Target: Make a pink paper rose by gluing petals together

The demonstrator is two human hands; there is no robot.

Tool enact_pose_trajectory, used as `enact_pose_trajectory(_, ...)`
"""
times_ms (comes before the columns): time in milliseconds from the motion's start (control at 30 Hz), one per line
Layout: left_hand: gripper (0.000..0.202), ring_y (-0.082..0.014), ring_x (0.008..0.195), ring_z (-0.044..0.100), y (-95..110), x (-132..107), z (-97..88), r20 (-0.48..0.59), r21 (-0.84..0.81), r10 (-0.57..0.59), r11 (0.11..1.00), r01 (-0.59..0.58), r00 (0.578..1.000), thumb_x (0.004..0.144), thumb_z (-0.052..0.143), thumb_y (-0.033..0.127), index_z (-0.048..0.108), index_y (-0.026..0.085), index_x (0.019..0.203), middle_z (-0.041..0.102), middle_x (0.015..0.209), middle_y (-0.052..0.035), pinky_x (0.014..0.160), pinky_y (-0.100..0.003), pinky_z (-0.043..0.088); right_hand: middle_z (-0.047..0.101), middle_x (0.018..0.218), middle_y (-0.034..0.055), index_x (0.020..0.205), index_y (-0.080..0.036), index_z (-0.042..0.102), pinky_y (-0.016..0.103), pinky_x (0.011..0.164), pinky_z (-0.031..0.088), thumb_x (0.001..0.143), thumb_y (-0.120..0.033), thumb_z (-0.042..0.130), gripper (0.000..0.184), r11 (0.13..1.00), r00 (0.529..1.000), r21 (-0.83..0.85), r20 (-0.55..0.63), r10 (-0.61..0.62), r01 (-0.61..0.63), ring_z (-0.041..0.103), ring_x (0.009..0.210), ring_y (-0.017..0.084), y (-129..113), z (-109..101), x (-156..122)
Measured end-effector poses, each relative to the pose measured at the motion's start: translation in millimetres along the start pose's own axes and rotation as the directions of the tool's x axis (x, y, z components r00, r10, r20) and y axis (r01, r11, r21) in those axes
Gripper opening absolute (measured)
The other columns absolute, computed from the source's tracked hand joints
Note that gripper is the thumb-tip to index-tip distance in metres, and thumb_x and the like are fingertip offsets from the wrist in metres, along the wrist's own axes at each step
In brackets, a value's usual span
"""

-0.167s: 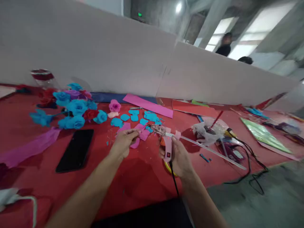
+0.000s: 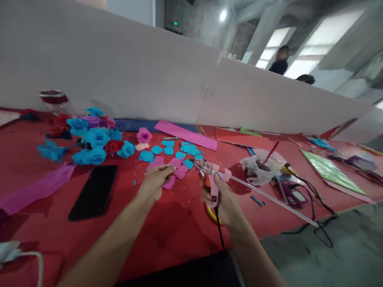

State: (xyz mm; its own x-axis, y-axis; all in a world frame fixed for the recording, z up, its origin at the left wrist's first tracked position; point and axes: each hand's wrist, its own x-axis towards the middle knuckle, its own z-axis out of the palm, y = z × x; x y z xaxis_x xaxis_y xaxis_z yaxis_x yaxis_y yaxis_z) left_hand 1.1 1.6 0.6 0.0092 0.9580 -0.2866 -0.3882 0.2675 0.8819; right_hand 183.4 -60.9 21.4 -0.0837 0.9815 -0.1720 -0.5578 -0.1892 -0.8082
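Observation:
My right hand (image 2: 225, 199) is wrapped round the handle of a pink hot glue gun (image 2: 214, 187). A long clear glue stick (image 2: 269, 195) juts out of its back, and its nozzle end, caked with a brownish crust, points left. My left hand (image 2: 154, 181) is closed in a pinch to the left of the nozzle, apart from it; what its fingertips hold is too small to make out. Pink paper pieces (image 2: 181, 172) lie just beyond these fingers. Blue paper petals (image 2: 190, 148) are scattered behind them. A yellow ring (image 2: 213, 215) shows partly below the glue gun.
Blue and red paper flowers (image 2: 97, 136) lie at left, near a black phone (image 2: 94, 193). A pink flower (image 2: 144, 135) and a pink strip (image 2: 187, 134) are farther back. At right are a plastic bag (image 2: 254, 167) and black cables (image 2: 312, 187). A white partition (image 2: 134, 71) stands behind.
The glue gun has shifted slightly right, its nozzle a little farther from my left fingertips, and the glue stick's rear end has dipped. My left hand has hardly moved.

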Motion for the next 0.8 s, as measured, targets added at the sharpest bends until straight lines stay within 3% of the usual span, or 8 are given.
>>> enact_pose_trajectory(67, 0.020, -0.0036, 0.045, 0.043, -0.1, -0.4, -0.2, 0.002, -0.002, -0.003, 1.000, 0.003, 1.000, 0.050, 0.077, 0.026, 0.071, 0.014, 0.065, 0.059, 0.054, 0.0006, 0.044, -0.017, 0.029, 0.055, 0.068, -0.0006, 0.082, -0.017, 0.057, 0.016, 0.036, 0.020, 0.078, -0.047, 0.060, 0.031, 0.998, 0.999, -0.043, -0.020, -0.036, 0.035, 0.033, 0.041, 0.003, 1.1, -1.7, -0.2)
enact_pose_trajectory(267, 0.024, -0.0037, 0.045, 0.044, 1.1, -2.1, -0.4, -0.017, 0.013, -0.015, 1.000, 0.016, 1.000, 0.049, 0.079, 0.028, 0.071, 0.014, 0.067, 0.059, 0.054, 0.0010, 0.045, -0.017, 0.032, 0.044, 0.059, -0.0040, 0.073, -0.016, 0.053, 0.015, 0.034, 0.021, 0.075, -0.062, 0.056, 0.045, 0.990, 0.997, -0.135, -0.051, -0.057, 0.049, 0.030, 0.041, 0.003, 2.8, -3.9, -1.9)
enact_pose_trajectory(567, 0.027, -0.0035, 0.047, 0.046, 2.2, -1.8, -2.0, -0.013, 0.000, 0.000, 1.000, 0.000, 1.000, 0.050, 0.080, 0.030, 0.070, 0.013, 0.067, 0.061, 0.059, 0.0000, 0.045, -0.015, 0.034, 0.039, 0.060, -0.0057, 0.069, -0.018, 0.046, 0.018, 0.038, 0.025, 0.074, -0.056, 0.061, 0.041, 0.957, 0.991, -0.269, -0.058, -0.123, 0.103, 0.031, 0.043, 0.004, 12.9, -7.3, 0.5)
enact_pose_trajectory(667, 0.027, -0.0036, 0.047, 0.046, 5.5, -3.6, -2.0, -0.032, 0.005, 0.019, 1.000, -0.019, 0.999, 0.049, 0.080, 0.030, 0.070, 0.013, 0.067, 0.060, 0.058, 0.0007, 0.045, -0.016, 0.034, 0.039, 0.057, -0.0061, 0.074, -0.019, 0.048, 0.019, 0.042, 0.028, 0.077, -0.056, 0.057, 0.038, 0.869, 0.969, -0.457, -0.054, -0.239, 0.189, 0.033, 0.045, 0.006, 14.1, -12.2, 1.7)
enact_pose_trajectory(800, 0.027, -0.0045, 0.047, 0.046, 9.0, -3.1, -2.2, -0.073, 0.003, 0.020, 1.000, -0.020, 0.997, 0.046, 0.081, 0.029, 0.069, 0.013, 0.065, 0.059, 0.056, 0.0011, 0.045, -0.017, 0.035, 0.042, 0.053, -0.0046, 0.075, -0.018, 0.055, 0.023, 0.047, 0.033, 0.084, -0.049, 0.051, 0.032, 0.621, 0.931, -0.733, 0.048, -0.361, 0.278, 0.039, 0.049, 0.010, 12.7, -19.8, 2.2)
